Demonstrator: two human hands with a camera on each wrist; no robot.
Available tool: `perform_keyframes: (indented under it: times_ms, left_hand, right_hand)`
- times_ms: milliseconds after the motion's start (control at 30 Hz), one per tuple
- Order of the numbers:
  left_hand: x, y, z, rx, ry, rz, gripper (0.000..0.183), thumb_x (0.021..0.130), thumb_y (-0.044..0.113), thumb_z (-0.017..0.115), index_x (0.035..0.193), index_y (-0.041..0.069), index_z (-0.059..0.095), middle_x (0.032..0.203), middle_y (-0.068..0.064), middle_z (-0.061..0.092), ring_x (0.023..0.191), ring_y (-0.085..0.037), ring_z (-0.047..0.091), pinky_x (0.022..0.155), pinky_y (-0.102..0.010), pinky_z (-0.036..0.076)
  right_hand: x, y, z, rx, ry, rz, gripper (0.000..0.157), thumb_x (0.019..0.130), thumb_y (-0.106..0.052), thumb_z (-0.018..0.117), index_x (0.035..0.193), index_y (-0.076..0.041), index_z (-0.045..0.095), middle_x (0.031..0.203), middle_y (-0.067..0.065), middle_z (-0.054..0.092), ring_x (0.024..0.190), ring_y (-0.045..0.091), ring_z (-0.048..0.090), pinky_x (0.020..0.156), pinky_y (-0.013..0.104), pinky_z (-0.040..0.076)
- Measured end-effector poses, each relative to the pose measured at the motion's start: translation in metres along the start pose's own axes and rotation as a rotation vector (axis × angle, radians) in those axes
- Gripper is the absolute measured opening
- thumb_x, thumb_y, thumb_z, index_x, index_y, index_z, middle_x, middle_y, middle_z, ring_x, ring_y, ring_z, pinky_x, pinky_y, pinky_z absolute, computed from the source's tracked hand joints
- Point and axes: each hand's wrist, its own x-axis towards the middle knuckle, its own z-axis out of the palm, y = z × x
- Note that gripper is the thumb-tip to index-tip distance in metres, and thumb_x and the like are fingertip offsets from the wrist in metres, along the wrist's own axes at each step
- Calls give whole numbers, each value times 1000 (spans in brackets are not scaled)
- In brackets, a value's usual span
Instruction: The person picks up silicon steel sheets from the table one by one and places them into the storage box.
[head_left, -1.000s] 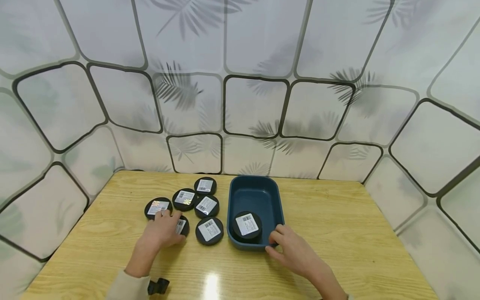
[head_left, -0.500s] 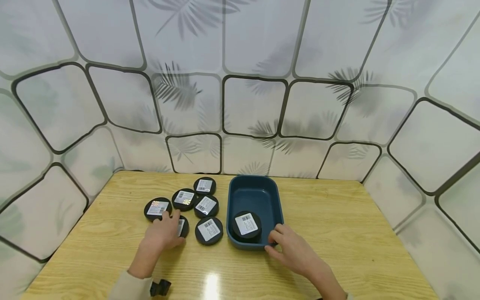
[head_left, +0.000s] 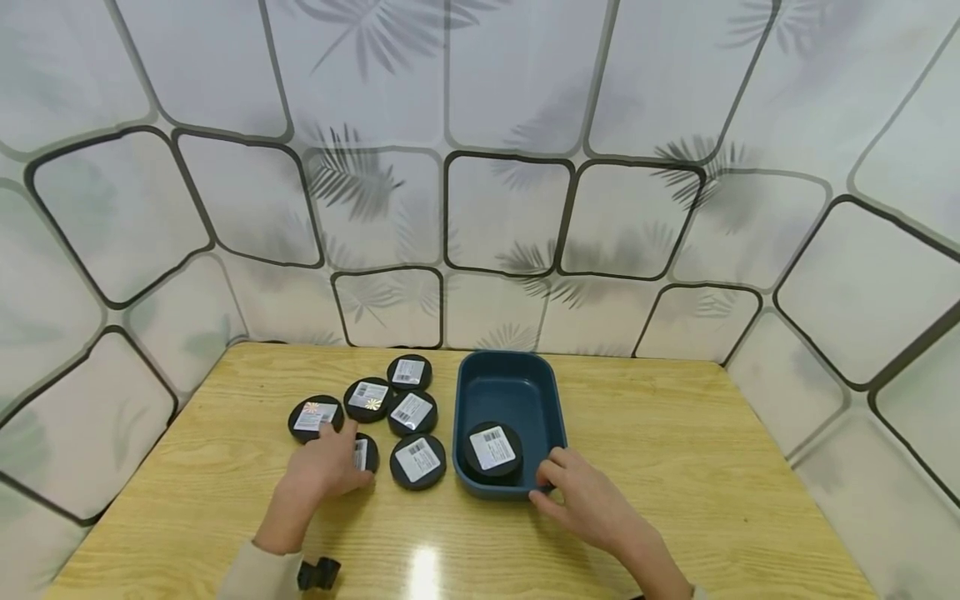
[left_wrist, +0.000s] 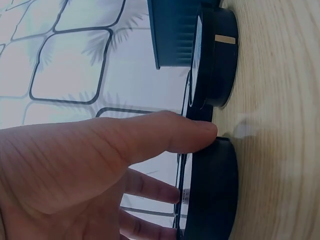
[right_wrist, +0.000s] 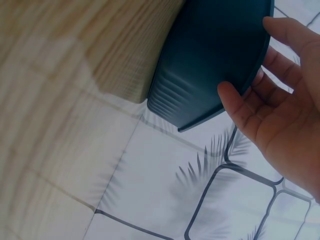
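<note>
My left hand (head_left: 322, 468) is over a round flat black jar (head_left: 364, 454) with a white barcode label on top. In the left wrist view, the thumb presses the near side of this jar (left_wrist: 212, 192) and the fingertips reach its far top edge, so it is held between them. My right hand (head_left: 585, 504) holds the near right corner of a dark blue rectangular bin (head_left: 558, 400). Thumb and fingers straddle the bin's rim in the right wrist view. Inside the bin, at the near left, sits another black jar (head_left: 493, 450).
Several more labelled black jars lie left of the bin, among them one jar (head_left: 417, 461) beside it and another jar (head_left: 316, 417) at the far left. A small black object (head_left: 318, 573) shows by the left sleeve. A patterned curtain (head_left: 510, 217) closes off the wooden table's (head_left: 675, 433) back.
My left fingers have shifted slightly on the jar, with the hand staying over it. My right hand, the bin and the other jars have stayed in place.
</note>
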Motion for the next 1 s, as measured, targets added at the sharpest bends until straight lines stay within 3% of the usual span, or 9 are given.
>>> perform_keyframes:
  times_ms: [333,667,833,1000]
  left_hand:
    - [-4,-3,-6,-5,-8,18,90,73,40,79,143,-3,42,124,-38,48,81,-35,60,71,-54,52]
    - [-6,-4,-8,29,17,32,90,73,51,70,143,-2,46,126,-39,50,86,-41,61,72,-57,51]
    - [-9,-7,-15,11,13,52,91,74,53,67,143,-3,45,131,-41,48,98,-46,61,77,-61,49]
    - [-13,-4,-23,-2,30,69,85,75,51,65,141,0,48,125,-38,51,92,-41,61,72,-58,50]
  right_hand:
    - [0,1,1,3,4,-4,16,89,-21,74,83,-20,59,83,-10,45,75,4,41,65,22,44]
    - [1,-1,-1,7,-9,-1,15,90,-21,73,84,-20,60,84,-9,46,76,4,41,66,22,44]
    - [1,1,0,6,-10,-5,15,91,-22,73,84,-20,60,84,-10,45,76,4,41,66,22,44]
    - [0,1,1,2,-17,4,15,90,-22,73,84,-19,60,84,-10,46,77,4,42,67,22,44]
